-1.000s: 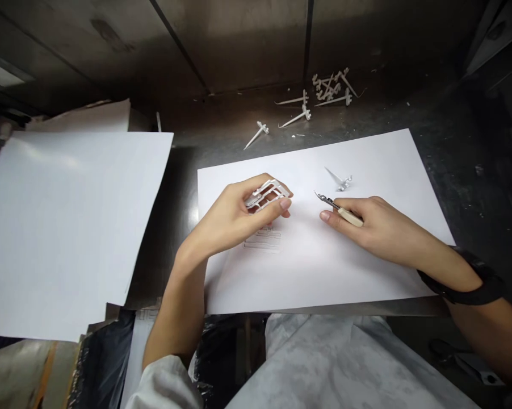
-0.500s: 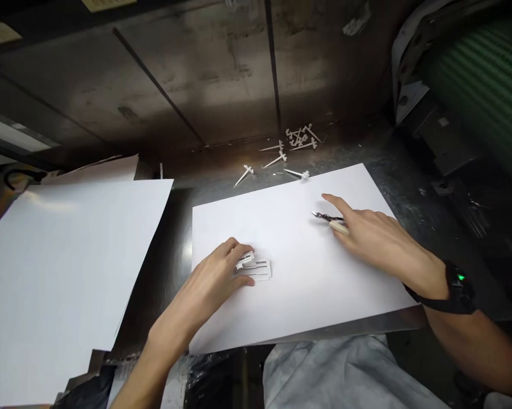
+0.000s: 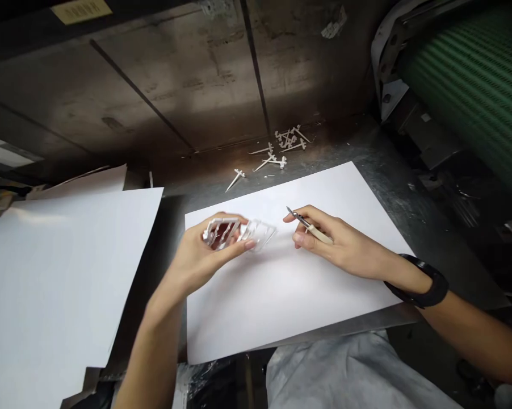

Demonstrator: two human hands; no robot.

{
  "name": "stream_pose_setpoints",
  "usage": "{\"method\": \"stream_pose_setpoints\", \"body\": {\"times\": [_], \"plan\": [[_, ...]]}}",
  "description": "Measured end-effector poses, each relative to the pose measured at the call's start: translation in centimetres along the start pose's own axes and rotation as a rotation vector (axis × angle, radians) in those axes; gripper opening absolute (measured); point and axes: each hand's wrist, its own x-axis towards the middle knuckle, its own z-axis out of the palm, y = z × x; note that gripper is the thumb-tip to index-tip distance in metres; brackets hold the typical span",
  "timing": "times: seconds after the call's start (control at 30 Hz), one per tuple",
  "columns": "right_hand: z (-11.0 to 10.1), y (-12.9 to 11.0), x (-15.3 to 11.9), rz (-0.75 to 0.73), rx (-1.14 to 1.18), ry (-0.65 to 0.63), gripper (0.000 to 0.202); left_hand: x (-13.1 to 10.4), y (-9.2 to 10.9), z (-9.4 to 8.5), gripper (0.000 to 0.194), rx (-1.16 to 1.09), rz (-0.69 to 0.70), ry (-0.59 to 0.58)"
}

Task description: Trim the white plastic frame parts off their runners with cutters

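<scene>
My left hand (image 3: 205,253) holds a stack of white plastic frame parts (image 3: 239,233) just above a white paper sheet (image 3: 281,284), thumb below and fingers over the top. My right hand (image 3: 336,241) grips small nippers (image 3: 309,224) with a cream handle, the dark metal tip pointing left toward the parts. A gap of bare paper separates the tip from the parts. A black watch is on my right wrist.
Several white plastic sprue offcuts (image 3: 281,150) lie on the dark metal bench behind the sheet. A second large white sheet (image 3: 60,272) lies at the left. A green ribbed roller (image 3: 473,74) and machine housing stand at the right. My pale apron is at the bottom.
My left hand has lifted the white parts off the sheet. My right hand has pulled back left with the nippers, its pointing finger curled in. A loose sprue piece now lies with the offcuts.
</scene>
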Motion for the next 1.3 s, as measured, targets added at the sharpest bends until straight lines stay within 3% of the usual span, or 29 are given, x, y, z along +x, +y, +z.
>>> {"method": "stream_pose_setpoints", "body": {"times": [0.07, 0.27, 0.43, 0.6, 0.73, 0.83, 0.93, 1.0, 1.07, 1.3], "plan": [[0.8, 0.0, 0.0, -0.047, 0.120, 0.011, 0.026, 0.5, 1.0, 1.6, 0.050, -0.185, 0.015, 0.101], [1.6, 0.5, -0.3, -0.208, 0.022, 0.273, 0.010, 1.3, 1.5, 4.9, 0.046, -0.337, 0.142, 0.093], [1.6, 0.4, -0.5, -0.232, -0.109, 0.312, 0.013, 0.7, 0.6, 5.1, 0.043, -0.386, 0.162, 0.071], [1.8, 0.6, -1.0, -0.210, -0.239, 0.333, 0.011, 0.2, 0.6, 4.9, 0.045, -0.485, 0.280, 0.047], [1.7, 0.7, -1.1, -0.190, -0.244, 0.332, 0.011, 0.0, 0.7, 4.9, 0.046, -0.506, 0.302, 0.024], [1.6, 0.3, -0.9, -0.162, -0.177, 0.328, 0.012, 0.2, 0.8, 5.1, 0.043, -0.639, 0.181, -0.003], [1.3, -0.1, -0.7, -0.067, -0.066, 0.279, 0.015, 0.8, 1.2, 5.3, 0.028, -1.053, -0.084, -0.043], [1.0, 0.0, -0.5, 0.014, 0.007, 0.236, 0.017, 1.2, 1.4, 5.4, 0.041, -1.298, -0.251, -0.091], [0.7, 0.4, -0.4, 0.072, 0.082, 0.202, 0.021, 1.5, 1.6, 5.5, 0.050, -1.408, -0.348, -0.153], [0.0, 1.6, -0.3, 0.104, 0.149, 0.210, 0.022, 1.1, 1.9, 5.3, 0.054, -1.438, -0.341, -0.221]]}}
